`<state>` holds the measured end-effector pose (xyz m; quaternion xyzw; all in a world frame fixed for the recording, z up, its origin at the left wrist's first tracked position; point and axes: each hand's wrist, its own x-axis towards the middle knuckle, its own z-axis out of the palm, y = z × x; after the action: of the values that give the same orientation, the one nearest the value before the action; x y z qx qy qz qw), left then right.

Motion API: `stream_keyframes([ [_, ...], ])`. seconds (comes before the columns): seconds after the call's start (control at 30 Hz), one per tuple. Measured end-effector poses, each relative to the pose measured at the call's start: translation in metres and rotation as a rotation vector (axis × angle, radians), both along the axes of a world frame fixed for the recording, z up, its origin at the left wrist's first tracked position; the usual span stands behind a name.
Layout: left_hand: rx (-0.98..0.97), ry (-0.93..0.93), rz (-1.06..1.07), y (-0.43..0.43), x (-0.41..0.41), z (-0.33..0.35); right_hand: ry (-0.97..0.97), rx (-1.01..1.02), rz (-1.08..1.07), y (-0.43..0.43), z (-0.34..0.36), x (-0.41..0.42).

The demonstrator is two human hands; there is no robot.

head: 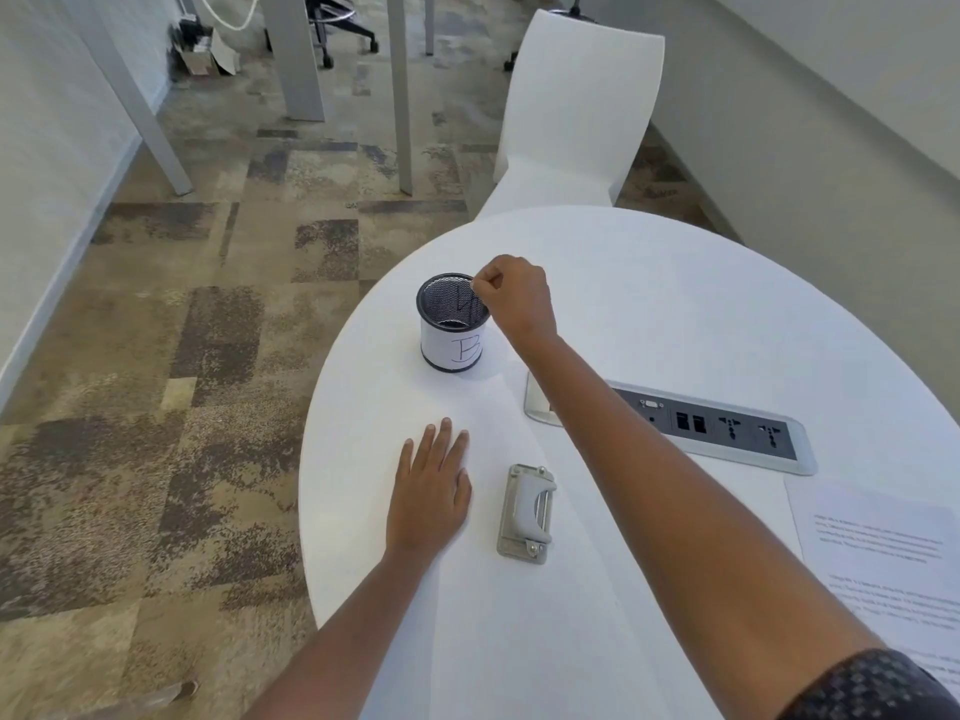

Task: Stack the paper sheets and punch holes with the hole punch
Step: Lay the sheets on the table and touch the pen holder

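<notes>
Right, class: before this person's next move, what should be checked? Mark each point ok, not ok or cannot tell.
1. Left hand steadying the paper: ok, it lies flat at the white sheet's left edge.
2. Hole punch within reach: ok, it sits just right of the left hand.
3. Right hand free for the punch: not ok, it pinches a thin item at the rim of the mesh cup.
4. All sheets stacked: not ok, the printed sheets lie apart at the table's right edge.
5. Paper fed into the punch's slot: cannot tell.
</notes>
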<state>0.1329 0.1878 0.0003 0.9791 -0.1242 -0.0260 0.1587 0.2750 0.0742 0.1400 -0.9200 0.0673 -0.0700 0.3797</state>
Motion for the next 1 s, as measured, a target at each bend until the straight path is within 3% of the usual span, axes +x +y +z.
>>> stream_keyframes([
  [0.2, -0.005, -0.032, 0.003, 0.000, 0.000, -0.002, 0.020, 0.178, -0.125, -0.021, -0.016, -0.032],
  [0.47, -0.011, -0.030, 0.001, -0.001, -0.001, -0.003, 0.189, 0.181, -0.287, -0.086, -0.070, -0.142],
  [0.67, -0.009, -0.035, -0.001, -0.001, -0.003, -0.005, 0.304, 0.109, -0.351, -0.115, -0.100, -0.223],
  [1.0, -0.019, -0.030, 0.013, -0.001, -0.006, -0.009, 0.365, -0.180, -0.163, -0.111, -0.112, -0.293],
])
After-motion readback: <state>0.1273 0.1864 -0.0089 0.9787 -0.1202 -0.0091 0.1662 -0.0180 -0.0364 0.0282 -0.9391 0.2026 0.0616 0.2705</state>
